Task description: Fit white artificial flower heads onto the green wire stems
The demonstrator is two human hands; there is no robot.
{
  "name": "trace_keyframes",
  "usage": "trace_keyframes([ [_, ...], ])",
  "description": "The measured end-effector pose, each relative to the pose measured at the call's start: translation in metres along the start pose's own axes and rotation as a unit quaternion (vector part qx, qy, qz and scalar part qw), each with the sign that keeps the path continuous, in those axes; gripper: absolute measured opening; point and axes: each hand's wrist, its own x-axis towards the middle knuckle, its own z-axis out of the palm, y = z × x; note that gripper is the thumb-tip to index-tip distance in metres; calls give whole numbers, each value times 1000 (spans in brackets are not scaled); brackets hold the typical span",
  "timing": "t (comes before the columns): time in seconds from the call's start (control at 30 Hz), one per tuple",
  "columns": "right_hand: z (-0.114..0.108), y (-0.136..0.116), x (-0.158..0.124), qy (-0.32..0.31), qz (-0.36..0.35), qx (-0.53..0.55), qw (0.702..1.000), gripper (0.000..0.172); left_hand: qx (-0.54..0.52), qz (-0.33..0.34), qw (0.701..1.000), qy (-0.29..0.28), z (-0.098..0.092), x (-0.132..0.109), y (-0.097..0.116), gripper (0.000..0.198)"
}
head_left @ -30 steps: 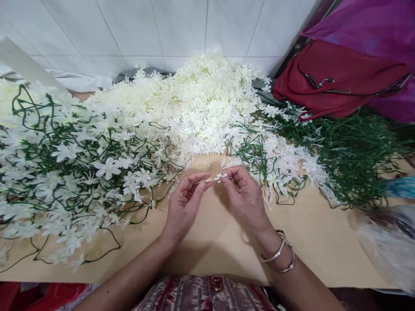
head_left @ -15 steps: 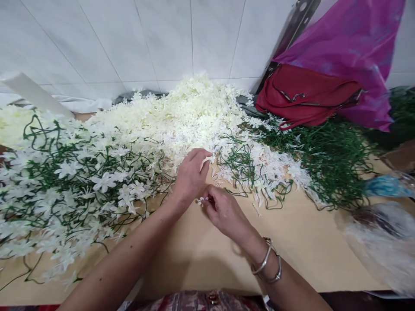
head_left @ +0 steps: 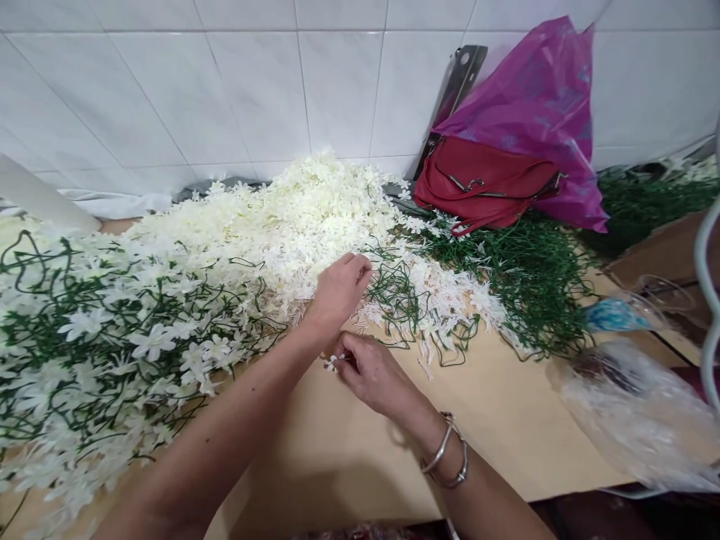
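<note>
My right hand point(head_left: 371, 371) is closed in a pinch above the table, with small white flower stamens point(head_left: 333, 363) poking out past its fingertips. Just beyond it my left hand point(head_left: 340, 289) has its fingers bent together at the edge of the loose white pieces; whatever they grip is hidden. A heap of cream artificial blossoms point(head_left: 326, 191) rises behind the left hand. Thin white stamens point(head_left: 433, 304) and loose green stems point(head_left: 394, 289) lie to the right of it. Flowers on green stems point(head_left: 151, 341) form a big pile on the left.
A red handbag point(head_left: 484, 184) and a purple plastic bag point(head_left: 540, 112) stand against the tiled wall point(head_left: 247, 90). Green stems point(head_left: 534, 277) lie heaped below them. Clear plastic wrapping point(head_left: 635, 420) rests on the tan table point(head_left: 495, 420) at right, near a white curved bar point(head_left: 706, 300).
The view has shifted, showing more wall and more of the right side. The white petal seen earlier in my left fingers no longer shows. My right hand keeps its pinch on the stamens.
</note>
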Motion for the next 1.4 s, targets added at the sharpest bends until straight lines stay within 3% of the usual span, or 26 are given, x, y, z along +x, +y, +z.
trace_keyframes([
  [0.13, 3, 0, -1, 12, 19, 22, 1000, 20, -88, -61, 982, 155, -28, -17, 2, 8],
  [0.2, 3, -1, -1, 33, 41, 49, 997, 17, -178, -119, 958, 193, -40, -29, 1, 12],
  [0.37, -2, -2, 0, 114, 73, 217, 967, 9, -348, -252, 891, 144, -58, -66, 0, 28],
  [0.5, -8, -4, 3, 183, 54, 269, 944, 13, -354, -283, 882, 129, -57, -96, 3, 30],
  [0.67, -3, -5, 3, 167, 37, 323, 931, 13, -345, -270, 893, 100, -50, -121, 7, 25],
  [0.73, -1, -6, 2, 159, 40, 342, 925, 13, -297, -255, 916, 91, -50, -127, 8, 24],
  [0.87, -3, -10, 0, 115, 45, 340, 932, 16, -141, -175, 965, 133, -59, -131, 10, 28],
  [0.97, -5, -15, -2, 70, 35, 326, 942, 17, -174, -143, 972, 73, -65, -129, 9, 24],
  [1.07, -8, -19, -4, 29, 33, 333, 942, 18, -283, -187, 941, 18, -66, -126, 8, 22],
  [1.2, -20, -15, -3, -51, 45, 355, 932, 20, -402, -269, 874, 45, -66, -127, 8, 27],
  [1.4, -32, -1, 2, 60, 74, 323, 942, 26, -446, -310, 839, 32, -56, -143, 15, 33],
])
